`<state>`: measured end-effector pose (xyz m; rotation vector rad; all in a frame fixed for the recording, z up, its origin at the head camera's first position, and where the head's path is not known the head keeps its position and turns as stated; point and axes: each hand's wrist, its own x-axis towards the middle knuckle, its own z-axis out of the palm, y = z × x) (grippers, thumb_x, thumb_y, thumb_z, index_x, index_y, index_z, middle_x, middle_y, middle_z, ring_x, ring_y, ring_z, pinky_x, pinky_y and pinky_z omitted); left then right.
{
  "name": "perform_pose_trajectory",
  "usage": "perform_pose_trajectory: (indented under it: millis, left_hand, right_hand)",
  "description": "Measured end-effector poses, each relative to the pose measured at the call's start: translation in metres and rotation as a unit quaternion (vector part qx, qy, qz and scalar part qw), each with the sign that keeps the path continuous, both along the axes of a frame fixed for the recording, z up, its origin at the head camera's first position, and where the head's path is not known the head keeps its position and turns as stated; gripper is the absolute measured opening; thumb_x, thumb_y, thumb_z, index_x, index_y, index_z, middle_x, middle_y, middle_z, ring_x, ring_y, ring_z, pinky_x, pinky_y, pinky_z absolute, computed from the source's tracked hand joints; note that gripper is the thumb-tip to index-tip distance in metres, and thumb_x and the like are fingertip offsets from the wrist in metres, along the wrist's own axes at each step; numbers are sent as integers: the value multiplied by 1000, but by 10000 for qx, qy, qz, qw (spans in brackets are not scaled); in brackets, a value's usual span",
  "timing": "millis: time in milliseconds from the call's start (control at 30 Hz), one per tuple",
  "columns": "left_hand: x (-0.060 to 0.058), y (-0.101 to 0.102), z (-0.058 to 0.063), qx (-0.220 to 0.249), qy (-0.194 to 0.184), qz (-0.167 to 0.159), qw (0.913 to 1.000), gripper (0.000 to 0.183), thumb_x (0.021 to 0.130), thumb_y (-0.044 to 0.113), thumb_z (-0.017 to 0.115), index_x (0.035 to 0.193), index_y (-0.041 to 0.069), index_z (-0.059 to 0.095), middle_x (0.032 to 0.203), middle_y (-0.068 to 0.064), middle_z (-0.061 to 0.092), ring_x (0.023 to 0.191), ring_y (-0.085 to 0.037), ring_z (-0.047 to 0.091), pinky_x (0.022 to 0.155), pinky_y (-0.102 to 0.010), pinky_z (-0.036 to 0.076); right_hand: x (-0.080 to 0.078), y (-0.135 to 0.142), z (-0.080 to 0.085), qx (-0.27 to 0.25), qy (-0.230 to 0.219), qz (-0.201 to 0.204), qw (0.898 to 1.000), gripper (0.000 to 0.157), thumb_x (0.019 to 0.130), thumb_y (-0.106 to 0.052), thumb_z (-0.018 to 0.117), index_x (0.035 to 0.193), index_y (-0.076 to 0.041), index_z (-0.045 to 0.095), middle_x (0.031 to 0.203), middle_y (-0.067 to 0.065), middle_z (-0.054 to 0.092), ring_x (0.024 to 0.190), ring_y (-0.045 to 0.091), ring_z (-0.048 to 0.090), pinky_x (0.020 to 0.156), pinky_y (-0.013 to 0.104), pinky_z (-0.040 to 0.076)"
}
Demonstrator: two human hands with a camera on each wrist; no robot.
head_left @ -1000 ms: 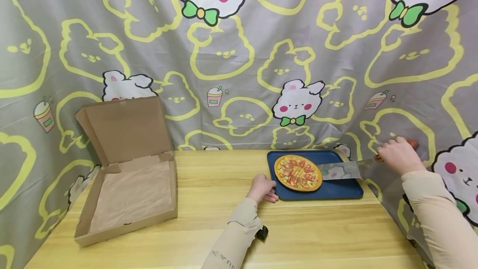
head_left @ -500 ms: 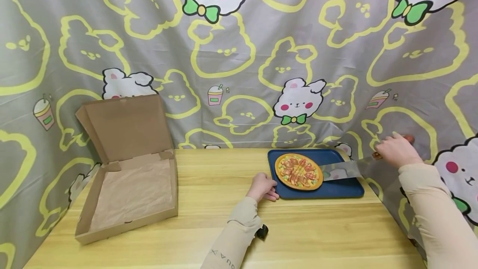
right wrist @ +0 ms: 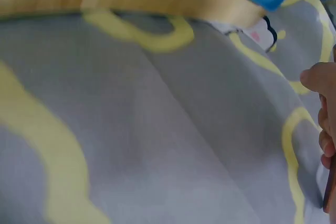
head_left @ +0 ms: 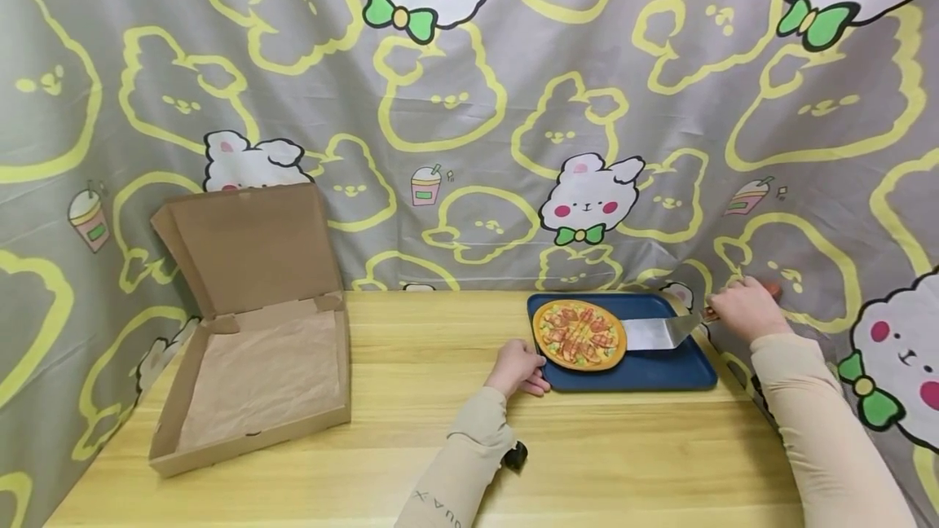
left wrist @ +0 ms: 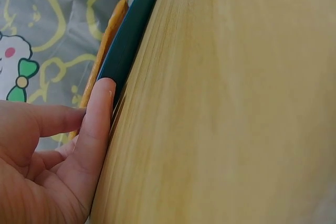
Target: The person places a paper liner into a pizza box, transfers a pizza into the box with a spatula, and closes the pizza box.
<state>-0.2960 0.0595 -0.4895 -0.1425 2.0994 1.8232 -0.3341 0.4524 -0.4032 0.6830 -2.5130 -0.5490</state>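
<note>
A round pizza [head_left: 579, 335] with an orange-brown crust lies toward the left end of a dark blue tray [head_left: 660, 373]. My right hand [head_left: 750, 308] grips the brown handle of a metal spatula [head_left: 649, 334]. The spatula's flat blade runs low over the tray, and its front edge meets the pizza's right side; the tip is hidden there. At the tray's near left corner, my left hand [head_left: 518, 367] holds the rim with thumb and fingers. In the left wrist view the pizza's crust [left wrist: 107, 35] shows just beyond the tray's edge.
To the left stands an open cardboard pizza box [head_left: 249, 434], its lid [head_left: 253, 251] raised and brown paper [head_left: 264, 373] lining it. All rests on a wooden table [head_left: 411, 463]. A patterned cloth [head_left: 455, 218] hangs close behind and on both sides.
My right hand has moved left and slightly down, pushing the spatula farther over the tray, and its blade now lies flatter. The pizza has shifted slightly left. My left hand stays at the corner.
</note>
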Motion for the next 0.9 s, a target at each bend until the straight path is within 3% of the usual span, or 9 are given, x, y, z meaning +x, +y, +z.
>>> perform_pose_trajectory:
  millis: [300, 700, 900]
  left_hand:
    - [-1, -1, -1, 99, -27, 35, 9999, 20, 93, 5, 61, 77, 9, 49, 58, -5, 52, 46, -16, 63, 46, -28, 55]
    - [2, -1, 0, 165, -46, -1, 9999, 18, 94, 5, 61, 78, 8, 51, 58, -4, 52, 50, -18, 67, 49, -30, 57]
    - [0, -2, -2, 152, -61, 41, 9999, 18, 94, 6, 61, 78, 7, 52, 57, -4, 52, 48, -16, 65, 48, -29, 56]
  right_hand:
    - [-9, -18, -29, -466, -125, 17, 9988, 21, 62, -5, 80, 64, -12, 60, 64, 7, 65, 62, 30, 58, 64, 45, 38]
    - [-19, -43, -64, -765, -343, -194, 9963, 21, 69, -9, 80, 65, -14, 59, 65, 6, 64, 65, 28, 60, 64, 45, 41]
    - [-18, -55, -73, -920, -312, -216, 9950, 23, 72, -11, 79, 65, -14, 58, 62, 4, 60, 64, 26, 59, 63, 45, 43]
